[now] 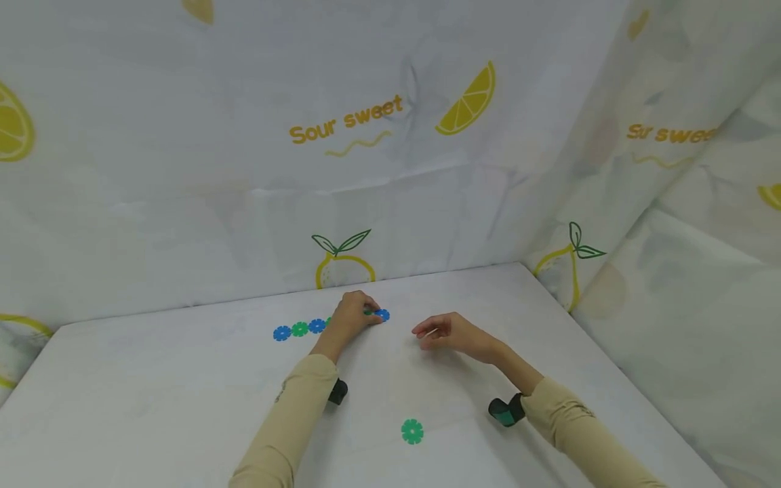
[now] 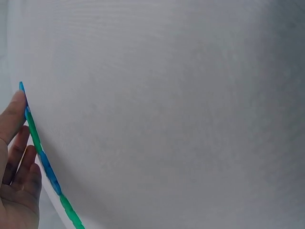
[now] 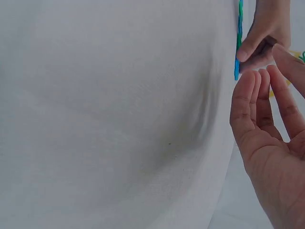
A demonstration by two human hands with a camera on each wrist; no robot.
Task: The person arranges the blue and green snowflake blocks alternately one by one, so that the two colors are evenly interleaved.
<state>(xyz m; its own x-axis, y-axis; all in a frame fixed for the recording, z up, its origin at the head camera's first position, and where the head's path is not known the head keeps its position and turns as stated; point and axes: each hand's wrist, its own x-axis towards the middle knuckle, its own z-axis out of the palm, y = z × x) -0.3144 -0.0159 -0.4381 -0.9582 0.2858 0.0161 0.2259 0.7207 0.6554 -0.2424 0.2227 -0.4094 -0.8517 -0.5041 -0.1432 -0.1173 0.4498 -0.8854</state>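
A row of flat, notched plastic discs point(image 1: 299, 329), alternating blue and green and joined edge to edge, lies toward the back of the table. My left hand point(image 1: 350, 316) reaches over the row and hides its middle. Its thumb and fingers pinch the blue disc point(image 1: 383, 315) at the right end; the left wrist view shows the thumb on this blue end disc point(image 2: 21, 86), with the row slanting away below. To the right, apart from the row, my right hand point(image 1: 457, 336) hovers with loosely bent fingers and nothing between them. A single green disc point(image 1: 412, 431) lies nearer me.
The white table point(image 1: 152, 393) meets a hanging lemon-print cloth point(image 1: 244, 237) at the back and on the right. Dark bands point(image 1: 506, 411) with cameras sit at both wrists, under beige sleeves.
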